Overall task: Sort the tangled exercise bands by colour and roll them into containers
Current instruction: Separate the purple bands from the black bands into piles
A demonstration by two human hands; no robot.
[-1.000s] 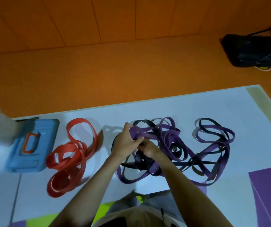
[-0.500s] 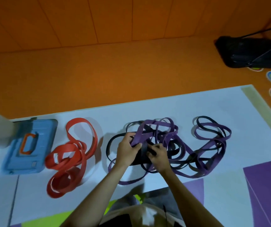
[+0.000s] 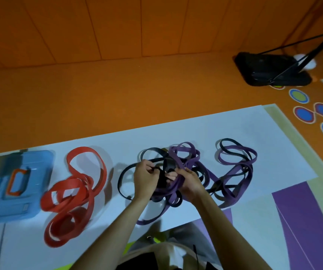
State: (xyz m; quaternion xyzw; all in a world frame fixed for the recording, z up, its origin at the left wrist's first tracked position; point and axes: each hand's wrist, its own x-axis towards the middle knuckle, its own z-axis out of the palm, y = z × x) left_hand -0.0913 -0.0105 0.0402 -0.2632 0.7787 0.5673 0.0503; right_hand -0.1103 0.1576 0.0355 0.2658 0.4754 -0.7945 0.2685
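The purple bands (image 3: 176, 154) and black bands (image 3: 166, 166) lie knotted together in the middle of the frame on a white sheet (image 3: 234, 129), with loose loops spilling to the right. The left hand (image 3: 146, 177) is clenched round a black strand. The right hand (image 3: 188, 181) is curled round a bundle of purple ones. The hands sit close together, probably to pull the two colours apart at the knot. The red bands (image 3: 82, 191) sit alone to the left, apparently already sorted out but not rolled. Beside them, at the left edge, a blue case (image 3: 30, 191) with an orange handle lies closed, likely one of the containers.

The hands cover the knot itself, so how the strands cross there cannot be told, nor how many bands there are. A pale object at the far left edge is cut off and blurred.
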